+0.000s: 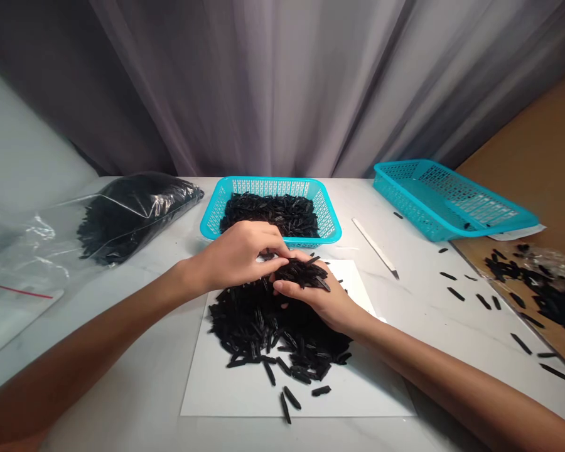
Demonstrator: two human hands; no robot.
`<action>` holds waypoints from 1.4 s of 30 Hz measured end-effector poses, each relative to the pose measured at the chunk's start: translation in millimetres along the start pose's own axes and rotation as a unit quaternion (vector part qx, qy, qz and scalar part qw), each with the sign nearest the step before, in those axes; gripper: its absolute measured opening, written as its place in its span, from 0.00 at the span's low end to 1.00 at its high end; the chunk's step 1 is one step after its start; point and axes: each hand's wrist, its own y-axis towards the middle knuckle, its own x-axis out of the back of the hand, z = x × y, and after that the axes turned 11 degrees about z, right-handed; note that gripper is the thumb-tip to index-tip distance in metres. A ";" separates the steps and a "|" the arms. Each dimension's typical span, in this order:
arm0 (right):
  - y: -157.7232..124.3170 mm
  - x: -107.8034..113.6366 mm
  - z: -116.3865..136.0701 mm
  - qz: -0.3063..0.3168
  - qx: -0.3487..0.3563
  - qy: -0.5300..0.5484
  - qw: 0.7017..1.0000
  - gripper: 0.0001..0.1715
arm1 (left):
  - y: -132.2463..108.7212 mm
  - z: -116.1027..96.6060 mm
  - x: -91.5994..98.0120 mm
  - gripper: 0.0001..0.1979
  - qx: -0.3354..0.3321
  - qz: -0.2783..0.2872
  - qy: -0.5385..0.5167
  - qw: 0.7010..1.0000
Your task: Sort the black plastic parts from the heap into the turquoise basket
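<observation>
The right hand point(316, 301) lies cupped and palm up, its fingers point(289, 289) gently curled around a handful of short black sticks point(302, 274), which sit across them at mixed angles, many pointing roughly toward the far right. The left hand point(235, 254) comes in from the left, palm down, with its fingers point(268, 248) bent over the far side of the handful and their tips at the sticks; whether they have hold of a particular stick cannot be told, as the tips are partly hidden. The left hand sits farther back and the right hand lies more directly over a wide heap of the same sticks point(258, 326), which spreads beneath both hands on a white sheet point(216, 389) near the bench's point(136, 383) front edge. A few sticks lie apart at the heap's near side. Behind the sheet, at the back edge, a turquoise perforated basket point(273, 181) holds a layer of black sticks. A clear plastic bag point(136, 216) filled with more lies to the left. Toward the back right corner sit a second turquoise basket point(405, 166) and a slim white-handled blade point(374, 246), with loose sticks point(456, 294) scattered near the right edge and onto a brown board point(532, 138).
</observation>
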 end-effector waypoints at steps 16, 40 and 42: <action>-0.7 1.8 -5.2 -0.007 -0.006 0.001 1.000 0.17 | 1.9 -28.9 10.8 0.06 0.035 -0.131 -0.182 0.974; -0.2 4.0 -3.9 0.002 0.008 -0.022 1.000 0.16 | -3.6 -44.0 20.1 0.04 0.056 -0.121 -0.249 0.959; -0.4 3.5 -3.0 0.000 0.005 -0.025 1.000 0.15 | -7.0 -41.5 19.7 0.04 0.060 -0.119 -0.248 0.959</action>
